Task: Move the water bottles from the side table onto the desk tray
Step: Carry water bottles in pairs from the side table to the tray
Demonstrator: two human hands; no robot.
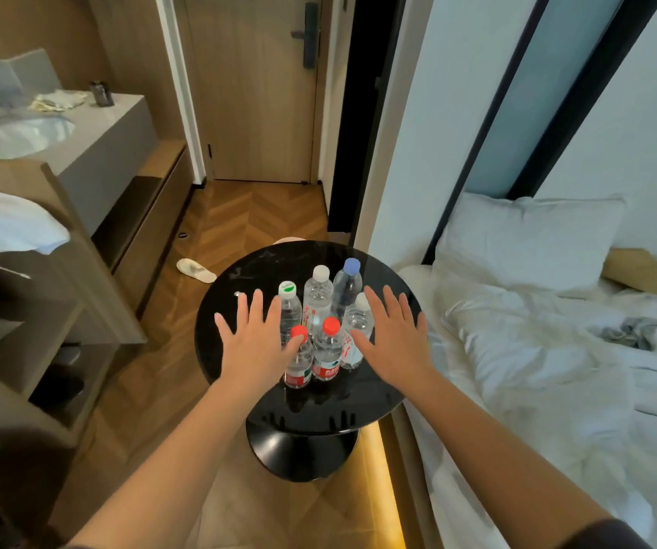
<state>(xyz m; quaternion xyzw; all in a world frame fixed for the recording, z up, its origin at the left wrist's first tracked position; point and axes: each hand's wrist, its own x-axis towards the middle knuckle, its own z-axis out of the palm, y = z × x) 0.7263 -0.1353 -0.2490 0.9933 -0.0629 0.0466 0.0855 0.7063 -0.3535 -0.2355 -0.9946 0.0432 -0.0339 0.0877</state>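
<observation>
Several clear water bottles stand upright in a cluster on the round black side table (271, 259). Two have red caps, one on the left (299, 360) and one beside it (327, 350). Behind them are a green-marked white cap bottle (289, 307), a white cap bottle (318, 295), a blue cap bottle (347, 285) and another white cap bottle (358, 330). My left hand (253, 342) hovers flat with spread fingers at the cluster's left side, its thumb by the left red cap. My right hand (396, 342) hovers spread at the right side. Neither holds anything. No desk tray is in view.
An unmade bed with white bedding (537, 350) and a pillow (529, 239) lies right of the table. A wooden shelf unit (93, 271) and a sink counter (93, 124) stand on the left. A slipper (196, 270) lies on the wood floor before a closed door (255, 89).
</observation>
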